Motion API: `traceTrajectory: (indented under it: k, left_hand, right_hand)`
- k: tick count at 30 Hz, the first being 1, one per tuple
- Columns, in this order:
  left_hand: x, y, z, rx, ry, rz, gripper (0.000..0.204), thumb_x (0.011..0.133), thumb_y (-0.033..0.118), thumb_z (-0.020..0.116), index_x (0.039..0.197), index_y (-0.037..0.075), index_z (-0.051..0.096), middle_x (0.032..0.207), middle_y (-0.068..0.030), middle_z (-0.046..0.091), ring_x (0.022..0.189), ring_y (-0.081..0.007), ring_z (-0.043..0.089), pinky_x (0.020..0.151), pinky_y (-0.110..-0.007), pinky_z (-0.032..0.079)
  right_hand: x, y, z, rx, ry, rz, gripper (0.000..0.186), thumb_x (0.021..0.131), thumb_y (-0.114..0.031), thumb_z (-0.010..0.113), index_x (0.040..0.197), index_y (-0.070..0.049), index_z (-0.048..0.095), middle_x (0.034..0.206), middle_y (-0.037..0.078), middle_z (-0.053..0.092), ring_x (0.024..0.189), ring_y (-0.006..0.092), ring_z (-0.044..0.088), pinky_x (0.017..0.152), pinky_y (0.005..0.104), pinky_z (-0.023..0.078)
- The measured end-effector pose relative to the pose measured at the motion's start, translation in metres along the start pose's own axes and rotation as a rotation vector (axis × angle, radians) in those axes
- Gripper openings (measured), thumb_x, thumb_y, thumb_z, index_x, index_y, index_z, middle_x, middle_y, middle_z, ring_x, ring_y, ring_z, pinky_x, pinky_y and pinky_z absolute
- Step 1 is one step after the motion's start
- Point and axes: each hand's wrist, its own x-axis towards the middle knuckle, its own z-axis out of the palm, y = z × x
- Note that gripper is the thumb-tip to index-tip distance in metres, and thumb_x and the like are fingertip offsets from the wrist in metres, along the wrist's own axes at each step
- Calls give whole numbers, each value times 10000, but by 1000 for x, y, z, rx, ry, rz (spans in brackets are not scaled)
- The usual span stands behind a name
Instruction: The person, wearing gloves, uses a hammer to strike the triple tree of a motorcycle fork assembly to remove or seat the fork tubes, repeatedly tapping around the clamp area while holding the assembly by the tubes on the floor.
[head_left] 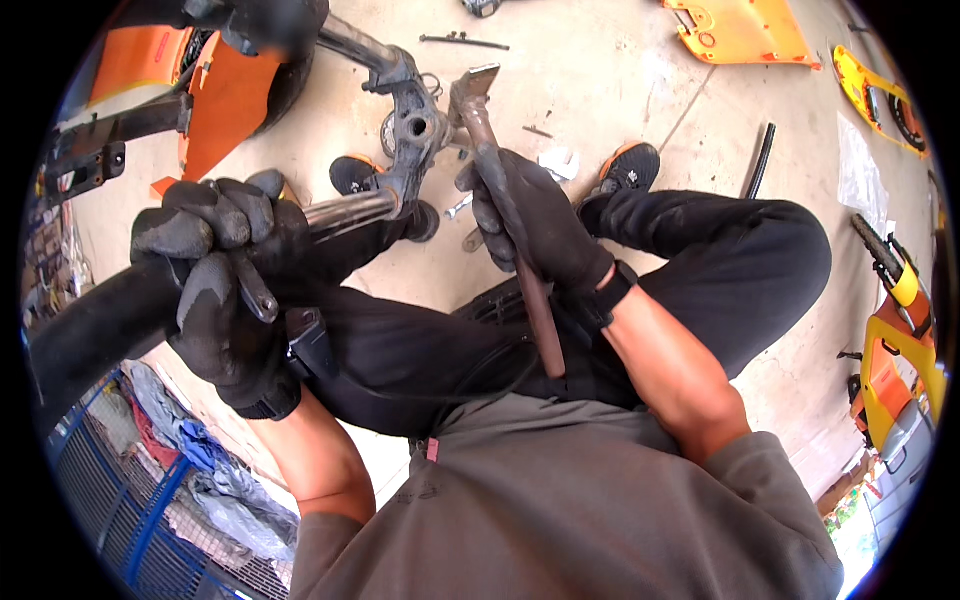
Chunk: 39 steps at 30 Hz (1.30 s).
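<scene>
My left hand [215, 290], in a dark work glove, grips a chrome fork tube [345, 212] and a small wrench-like tool at the left. The tube runs right into a greasy black steering yoke [412, 125] in the upper middle. My right hand [535, 220], also gloved, is closed around the reddish-brown shaft of a hammer [500, 195]. Its metal head [473, 85] sits right beside the yoke, at its right side. My black-trousered legs and dark shoes lie under both hands.
An orange body panel [225, 105] and black frame parts stand at upper left. More orange panels [740, 30] lie at the top right, yellow-orange parts [900, 340] at the right edge. A small wrench [560, 163], a rod [465, 41] and a black hose [760, 160] lie on the concrete floor. A blue wire crate [150, 500] is at lower left.
</scene>
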Motion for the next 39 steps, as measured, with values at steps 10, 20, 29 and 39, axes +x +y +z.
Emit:
traceTrajectory:
  k: [10, 20, 29, 39]
  left_hand:
    - [0, -1, -3, 15, -10, 17, 261, 808, 102, 612, 1027, 65, 476, 931, -123, 486, 874, -263, 502, 966, -543, 416]
    - [-3, 1, 3, 101, 46, 20, 282, 821, 131, 606, 1065, 64, 480, 959, -134, 513, 913, -275, 550, 1028, -567, 391]
    - [-3, 0, 21, 109, 90, 34, 241, 864, 79, 589, 1100, 45, 549, 971, -183, 590, 934, -282, 598, 1022, -576, 394]
    - [-7, -1, 34, 83, 159, -7, 288, 898, 130, 515, 1150, -10, 504, 975, -158, 540, 1026, -281, 542, 1095, -565, 344]
  right_hand:
    - [-5, 1, -1, 48, -41, -52, 420, 1031, -462, 406, 991, -64, 533, 632, -17, 444, 399, 72, 400, 363, 227, 348]
    - [2, 6, 4, 61, 0, -22, 419, 1031, -471, 405, 992, -72, 525, 625, -24, 435, 402, 71, 389, 363, 233, 344]
    - [-1, 5, 2, 66, 21, -83, 453, 1028, -494, 400, 979, -62, 529, 618, -10, 437, 386, 82, 392, 360, 236, 339]
    - [6, 9, -1, 28, 23, -66, 417, 1027, -466, 416, 988, -67, 530, 625, -12, 444, 402, 74, 392, 366, 231, 350]
